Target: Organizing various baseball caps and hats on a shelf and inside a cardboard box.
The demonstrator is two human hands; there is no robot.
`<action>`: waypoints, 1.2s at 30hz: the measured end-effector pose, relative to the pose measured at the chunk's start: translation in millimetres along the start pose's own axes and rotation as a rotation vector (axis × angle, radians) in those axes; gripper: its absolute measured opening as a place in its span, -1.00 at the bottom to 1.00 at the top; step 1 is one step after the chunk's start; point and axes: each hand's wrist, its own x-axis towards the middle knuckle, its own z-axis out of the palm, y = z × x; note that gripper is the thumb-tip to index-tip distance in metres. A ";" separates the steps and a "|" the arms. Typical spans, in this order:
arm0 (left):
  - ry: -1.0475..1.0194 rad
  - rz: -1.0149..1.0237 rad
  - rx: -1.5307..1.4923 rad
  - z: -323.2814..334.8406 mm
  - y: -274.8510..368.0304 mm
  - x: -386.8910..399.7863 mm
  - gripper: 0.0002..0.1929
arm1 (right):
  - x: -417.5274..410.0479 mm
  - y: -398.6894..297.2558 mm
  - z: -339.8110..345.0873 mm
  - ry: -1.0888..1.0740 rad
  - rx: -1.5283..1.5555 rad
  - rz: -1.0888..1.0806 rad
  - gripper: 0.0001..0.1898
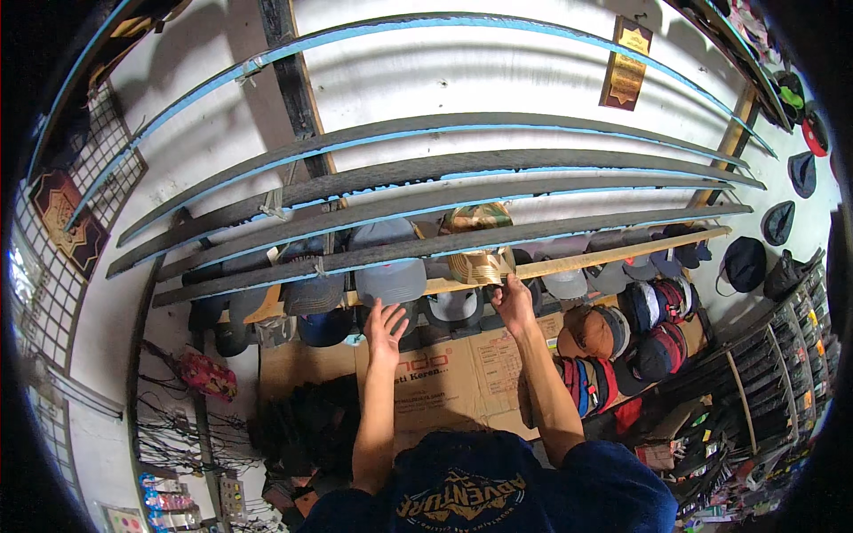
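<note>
My right hand reaches up to the brim of a camouflage cap, its fingertips at the brim's lower right edge. That cap sits at a wooden rack slat, partly hidden behind a dark slat with a blue edge. My left hand is raised palm up with its fingers spread, just below the brim of a light grey cap; whether it touches the brim is unclear. Between my hands, a white and black cap hangs on the lower row. A dark blue cap is left of my left hand.
Long dark slats with blue edges cross above my hands. Stacked caps lie on cardboard at the right. A printed cardboard sheet stands below my hands. Wire grid panels line the left wall, and dense hanging goods fill the right side.
</note>
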 end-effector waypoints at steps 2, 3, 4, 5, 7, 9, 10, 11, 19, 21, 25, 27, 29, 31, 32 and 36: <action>0.000 0.004 -0.032 1.1 0.4 3.5 -0.41 | 5.6 3.8 2.2 0.048 -0.091 0.014 -0.80; -0.004 0.006 -0.062 0.8 0.0 6.7 -0.42 | 9.0 6.1 1.5 0.041 -0.092 0.015 -0.80; -0.003 0.012 -0.065 -1.5 -1.4 11.7 -0.42 | 12.0 7.9 0.4 0.050 -0.102 0.021 -0.79; -0.034 0.003 -0.113 -4.0 -2.9 16.5 -0.42 | 14.6 9.1 -1.1 0.059 -0.111 0.025 -0.78; -0.063 -0.008 -0.161 -3.8 -4.1 18.7 -0.41 | 14.1 6.9 0.3 0.052 -0.154 0.016 -0.78; -0.065 0.005 -0.167 -1.8 -5.8 18.2 -0.42 | 12.9 3.2 1.2 0.111 -0.190 0.055 -0.76; -0.066 0.004 -0.167 -0.4 -5.6 17.7 -0.42 | 11.8 1.0 1.4 0.112 -0.190 0.053 -0.76; -0.064 0.000 -0.174 0.7 -5.2 17.2 -0.42 | 10.5 -0.9 1.5 0.119 -0.186 0.064 -0.75; -0.141 -0.027 -0.159 9.0 -2.2 11.8 -0.43 | -3.4 5.7 19.8 0.183 -0.362 0.189 -0.63; -0.187 -0.018 -0.115 9.2 -3.2 13.2 -0.43 | -0.7 11.0 26.9 0.180 -0.360 0.116 -0.61; -0.158 0.027 -0.089 9.5 -5.1 15.7 -0.43 | 2.0 14.7 28.5 0.094 -0.396 0.103 -0.60; -0.149 0.040 -0.064 11.5 -4.0 14.1 -0.43 | 1.9 15.8 25.3 0.087 -0.383 0.124 -0.64; -0.142 0.030 -0.058 14.7 -1.7 11.9 -0.43 | 2.7 17.2 23.4 0.101 -0.388 0.137 -0.64; -0.133 0.018 -0.051 14.9 -0.4 10.1 -0.43 | 4.0 18.2 21.4 0.114 -0.383 0.138 -0.64; -0.138 0.014 -0.055 15.7 0.4 10.2 -0.44 | 5.5 17.7 20.3 0.090 -0.356 0.143 -0.64; -0.141 0.015 -0.068 12.7 0.7 12.9 -0.45 | 7.1 18.1 19.0 0.037 -0.341 0.144 -0.66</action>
